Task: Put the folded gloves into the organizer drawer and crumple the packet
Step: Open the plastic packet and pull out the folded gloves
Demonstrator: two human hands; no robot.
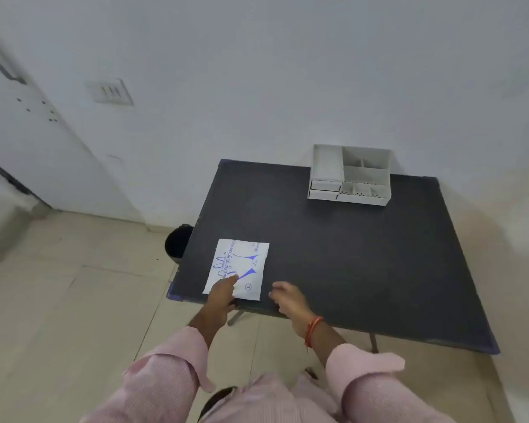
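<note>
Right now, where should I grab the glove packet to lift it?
Pinch the packet at its near right corner, coming from the table's front edge. It lies flat; the left hand pins the near left part, and the right hand sits beside that free corner.

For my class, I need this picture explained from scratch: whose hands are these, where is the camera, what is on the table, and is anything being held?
There is no machine here. A person in pink sleeves works with bare hands, and the single picture comes from a camera worn on their head, looking forward and down.

On the dark table lies a flat white packet with blue print, near the front left corner. At the far edge, by the wall, stands a white organizer with open compartments on top and small drawers at its front left, which look shut.

The left hand rests its fingers on the packet's near end. The right hand sits on the table just right of the packet. Nothing is lifted yet, and no loose gloves are visible.
</note>
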